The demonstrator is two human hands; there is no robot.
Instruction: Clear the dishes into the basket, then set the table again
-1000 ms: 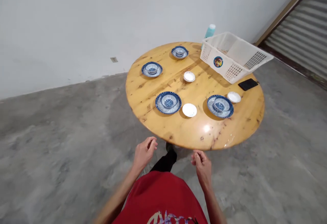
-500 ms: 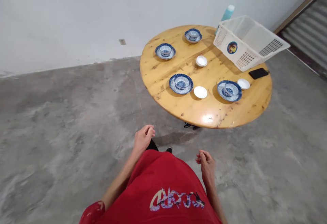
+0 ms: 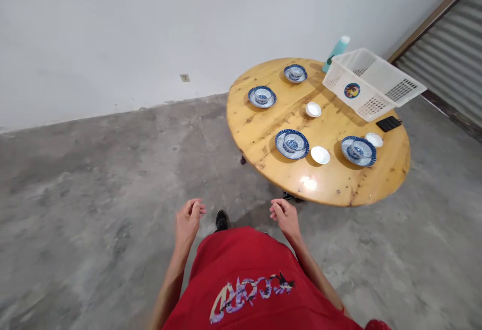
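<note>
My left hand (image 3: 189, 221) hangs over the concrete floor, fingers loosely curled together with nothing in them. My right hand (image 3: 285, 214), curled the same way and holding nothing, is just short of the near edge of the round wooden table (image 3: 259, 151). Nearest to it on the table are a blue-patterned plate (image 3: 279, 145) bearing a clear bowl (image 3: 294, 140), and a small white bowl (image 3: 320, 155). To the right, another blue-patterned plate (image 3: 371, 160) with a clear bowl (image 3: 359, 148) stands beside a second white bowl (image 3: 374, 139).
Farther back stand two more plate-and-bowl settings (image 3: 251, 98) (image 3: 289, 76) and white bowls (image 3: 313, 109) that look stacked. A white plastic basket (image 3: 371, 96), a blue bottle (image 3: 336, 53) and a black phone-like slab (image 3: 389, 123) are at the right. Behind is a wall (image 3: 131, 33).
The view has shifted, so the table sits lower and farther right. My right hand has risen towards the table edge; my left hand has moved left and down. The dishes keep their places.
</note>
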